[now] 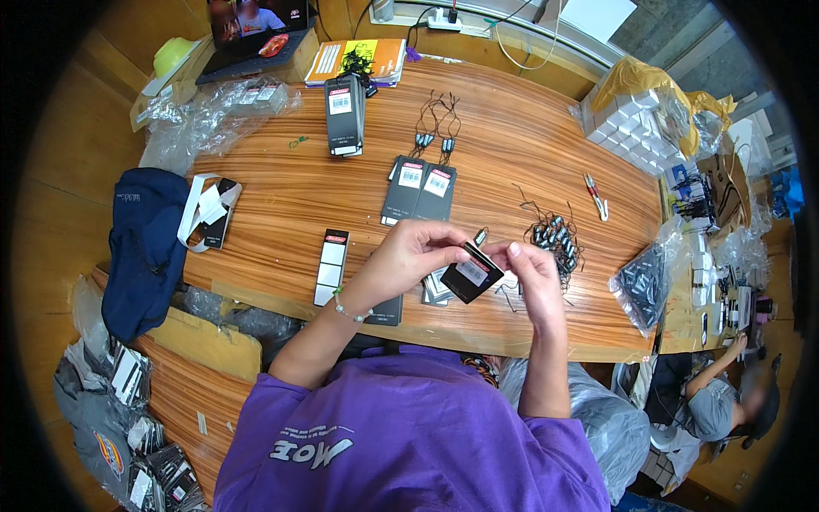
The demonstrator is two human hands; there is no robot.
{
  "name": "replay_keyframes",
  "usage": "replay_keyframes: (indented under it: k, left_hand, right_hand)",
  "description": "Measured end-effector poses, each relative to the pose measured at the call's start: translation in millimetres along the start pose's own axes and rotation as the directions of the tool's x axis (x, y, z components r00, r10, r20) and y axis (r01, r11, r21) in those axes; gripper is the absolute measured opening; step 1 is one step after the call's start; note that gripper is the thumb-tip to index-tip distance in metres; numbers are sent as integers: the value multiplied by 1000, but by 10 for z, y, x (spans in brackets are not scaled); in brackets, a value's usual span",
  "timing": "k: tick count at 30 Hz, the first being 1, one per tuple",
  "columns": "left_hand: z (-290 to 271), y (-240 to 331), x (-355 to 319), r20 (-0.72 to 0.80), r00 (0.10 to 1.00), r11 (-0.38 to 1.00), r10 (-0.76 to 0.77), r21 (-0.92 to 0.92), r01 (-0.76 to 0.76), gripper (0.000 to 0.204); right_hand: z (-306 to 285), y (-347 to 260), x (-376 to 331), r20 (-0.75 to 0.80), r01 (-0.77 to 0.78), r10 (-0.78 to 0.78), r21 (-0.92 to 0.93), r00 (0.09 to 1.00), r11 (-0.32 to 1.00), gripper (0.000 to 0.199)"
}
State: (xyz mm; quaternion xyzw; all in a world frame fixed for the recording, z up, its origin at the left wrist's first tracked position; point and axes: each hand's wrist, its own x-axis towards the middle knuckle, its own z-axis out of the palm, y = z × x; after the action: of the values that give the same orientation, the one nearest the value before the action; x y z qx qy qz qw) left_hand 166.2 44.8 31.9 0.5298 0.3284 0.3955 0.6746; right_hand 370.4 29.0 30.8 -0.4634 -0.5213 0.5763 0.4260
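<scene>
My left hand [416,256] pinches a black hang tag [469,282] with a white sticker, held tilted above the near side of the table. Fingers bent together, my right hand [536,271] meets the tag's upper right edge; whatever is between its fingertips is too small to make out. A small dark cord fastener [480,235] shows just above the tag. Right of my hands lies a pile of black cords with fasteners [556,243]. Beyond them, black tags [418,198] lie side by side, with looped cords [442,128] at their far end. Another tag [331,266] lies left of my forearm.
A tall stack of tags [345,115] stands farther back. Red-handled snips [596,196] lie at the right, near a plastic bag of black pieces [644,286] and white boxes [631,128]. A laptop [260,43] stands back left, a navy bag [145,247] at left. Another person sits far right.
</scene>
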Motion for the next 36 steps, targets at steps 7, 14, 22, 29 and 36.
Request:
replay_keyframes:
  k: [7,14,22,29,36]
  left_hand:
    - [110,-40,-13,64,997,979,-50,202,36,14]
    - [165,-11,-4,53,996,983,-71,176,61,14]
    - [74,11,97,-259,930,937,262,300,-180,13]
    - [55,40,155,-323,902,930,287,320,-182,15]
    - [103,-6,184,-344,892,945,293,244,-216,14]
  right_hand:
    - [118,208,85,-43,-86,133,570,990,817,22]
    - [-98,40,243,9,-13,10,778,1000,628,15]
    - [-255,-137,190,-91,231,-219,579,971,782,10]
    - [201,-153,60,-259,165,-223,-229,940,959,7]
    - [327,-153,150,-255,283,-479,-548,840,787,6]
